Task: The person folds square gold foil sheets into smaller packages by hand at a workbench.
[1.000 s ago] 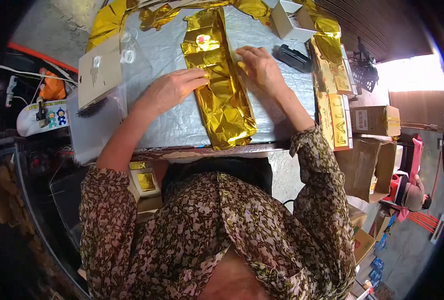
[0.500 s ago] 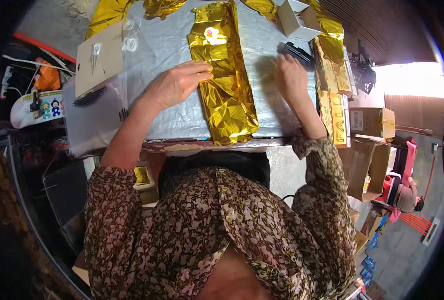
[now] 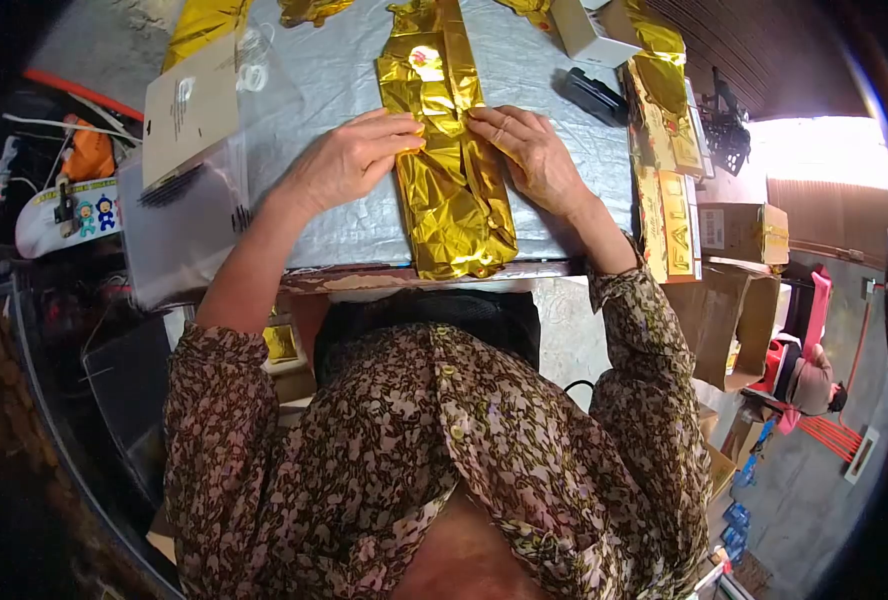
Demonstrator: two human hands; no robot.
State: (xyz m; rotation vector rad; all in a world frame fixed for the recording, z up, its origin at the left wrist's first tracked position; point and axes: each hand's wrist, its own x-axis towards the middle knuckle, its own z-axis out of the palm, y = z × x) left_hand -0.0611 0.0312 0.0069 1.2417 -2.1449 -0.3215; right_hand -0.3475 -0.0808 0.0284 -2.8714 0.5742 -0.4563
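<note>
Gold foil balloon point(image 3: 459, 215) folded lengthwise into a strip; its creases look unflattened.
It reaches the near edge of the table point(image 3: 349, 238). The left hand point(image 3: 349, 160) has its fingers together at the strip's left side, the right hand point(image 3: 544, 165) at its right; whether either pinches foil, I cannot tell.

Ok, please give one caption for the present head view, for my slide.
Left hand and right hand on a folded strip of gold foil, seen from above.

Apparently a workshop, given the cardboard boxes point(image 3: 739, 325).
</note>
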